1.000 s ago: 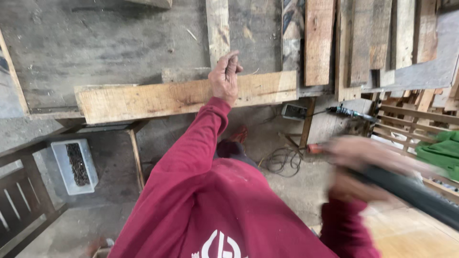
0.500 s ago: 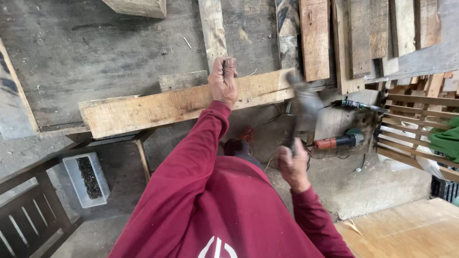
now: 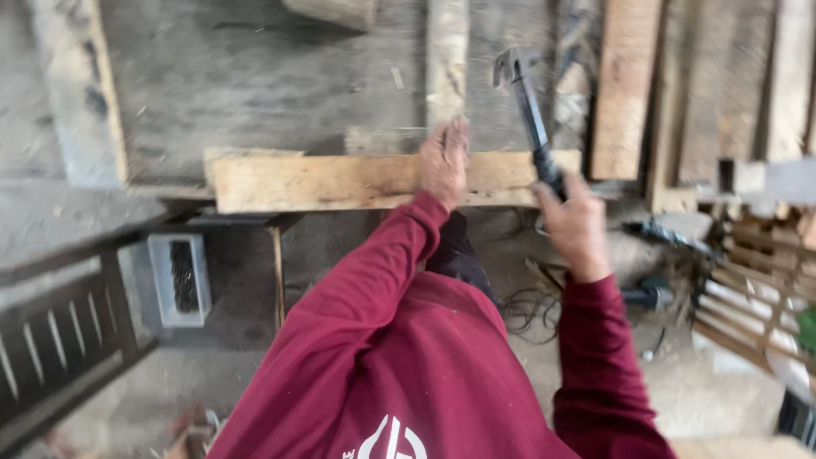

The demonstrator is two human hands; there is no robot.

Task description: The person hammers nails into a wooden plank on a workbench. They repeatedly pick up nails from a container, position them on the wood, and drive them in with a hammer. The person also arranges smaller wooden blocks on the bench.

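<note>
Head view: a claw hammer [image 3: 520, 81] is clenched in the right hand [image 3: 576, 223] above the plank [image 3: 340, 181] on the worktop [image 3: 238, 85]; the left hand [image 3: 444, 160], seemingly pinching a nail, could be struck.

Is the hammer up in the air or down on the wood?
Up in the air. The right hand holds the hammer raised, its head above the plank where the left hand rests.
</note>
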